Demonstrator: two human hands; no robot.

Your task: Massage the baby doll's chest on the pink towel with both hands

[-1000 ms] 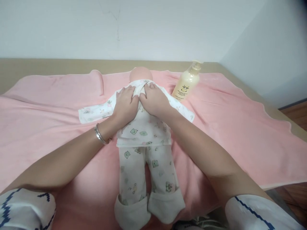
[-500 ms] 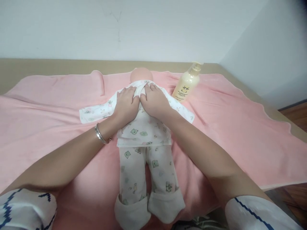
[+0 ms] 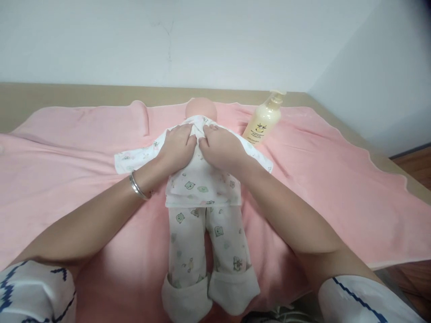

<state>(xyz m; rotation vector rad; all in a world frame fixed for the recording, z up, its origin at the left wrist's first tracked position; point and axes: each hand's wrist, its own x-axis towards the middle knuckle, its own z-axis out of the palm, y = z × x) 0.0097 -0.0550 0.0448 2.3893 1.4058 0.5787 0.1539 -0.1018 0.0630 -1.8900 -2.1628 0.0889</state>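
A baby doll [image 3: 201, 109] in a white long-sleeved top [image 3: 202, 190] and matching patterned trousers [image 3: 188, 233] lies stretched out, its head away from me; no face shows. My left hand [image 3: 178, 146] rests on the left side of the doll's upper body, palm down with fingers laid over the cloth. On the other side, my right hand [image 3: 224, 148] presses the same way, its fingers slightly bent. Both thumbs point toward the middle, where the top is wrinkled between them. The sleeves spread out to either side.
Under the doll is a pink blanket [image 3: 81, 188] on a beige surface [image 3: 94, 93]. A pump bottle [image 3: 263, 119] with a cow picture stands beyond the doll's right-hand sleeve. A white wall [image 3: 215, 40] rises behind. Wooden floor [image 3: 412, 161] shows at right.
My hands stay on the doll's upper body; the right fingers are drawn in and bent more. The cloth between the hands has shifted a little. The view has moved slightly.
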